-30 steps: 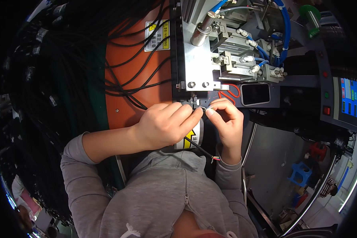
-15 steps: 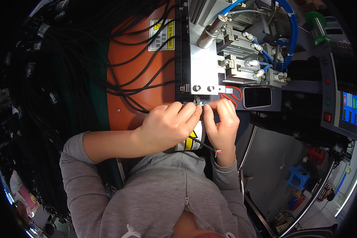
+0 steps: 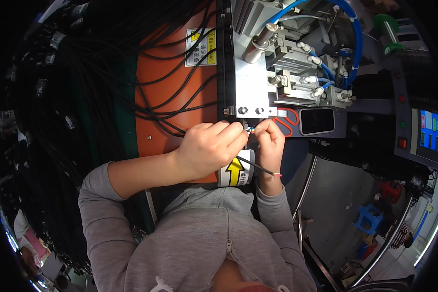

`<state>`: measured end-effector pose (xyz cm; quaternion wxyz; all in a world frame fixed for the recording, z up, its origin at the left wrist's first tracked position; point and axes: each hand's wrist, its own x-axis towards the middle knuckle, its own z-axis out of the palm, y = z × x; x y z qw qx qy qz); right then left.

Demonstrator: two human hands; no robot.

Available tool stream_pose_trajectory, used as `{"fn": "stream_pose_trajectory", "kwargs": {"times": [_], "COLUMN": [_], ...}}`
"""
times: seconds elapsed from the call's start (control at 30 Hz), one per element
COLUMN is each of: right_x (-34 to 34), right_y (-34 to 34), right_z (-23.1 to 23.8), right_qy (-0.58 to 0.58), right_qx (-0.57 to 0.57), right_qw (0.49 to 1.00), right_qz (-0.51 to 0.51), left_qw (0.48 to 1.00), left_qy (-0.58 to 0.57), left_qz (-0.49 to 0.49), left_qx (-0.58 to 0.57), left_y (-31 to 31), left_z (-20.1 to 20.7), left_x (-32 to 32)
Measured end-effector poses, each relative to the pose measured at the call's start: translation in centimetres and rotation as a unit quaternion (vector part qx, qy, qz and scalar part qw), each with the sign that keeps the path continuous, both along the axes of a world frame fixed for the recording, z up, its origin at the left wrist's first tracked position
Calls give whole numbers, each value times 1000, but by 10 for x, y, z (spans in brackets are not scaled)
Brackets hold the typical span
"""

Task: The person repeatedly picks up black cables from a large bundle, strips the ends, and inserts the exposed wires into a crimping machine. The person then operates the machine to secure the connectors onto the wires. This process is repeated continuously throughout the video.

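My left hand is closed, thumb and fingertips pinched together at the front edge of the metal machine. Just beyond its fingertips show thin coloured wires, the bared end of a cable. My right hand is closed too, its thumb and forefinger pinching these wires from the right. From under my left hand a black cable slants down across my right wrist, ending in small coloured wire tips. The fingers hide most of what they grip. Directly above both hands lies a bright metal plate with bolts.
Black cables run across the orange surface at left. Red-handled scissors and a phone lie to the right, below pneumatic cylinders with blue hoses. A control panel stands far right; a blue stool is on the floor.
My right hand has turned and drawn in its fingers, so more of the coloured wires shows between both hands. The loose black cable end has shifted slightly right and up. My left hand stays nearly in place.
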<state>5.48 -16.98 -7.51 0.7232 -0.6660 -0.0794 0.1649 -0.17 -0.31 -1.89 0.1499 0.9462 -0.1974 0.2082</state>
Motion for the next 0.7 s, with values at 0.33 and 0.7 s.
{"fn": "stream_pose_trajectory", "kwargs": {"times": [0.33, 0.7], "right_x": [9, 4], "right_y": [-27, -21], "right_z": [6, 57], "right_qy": [-109, -251], "right_qx": [12, 19], "right_qw": [992, 960], "right_qz": [60, 119], "left_qw": [983, 987], "left_qy": [69, 64], "left_qz": [87, -49], "left_qx": [149, -137], "left_y": [-4, -8], "left_z": [11, 29], "left_x": [-15, -9]}}
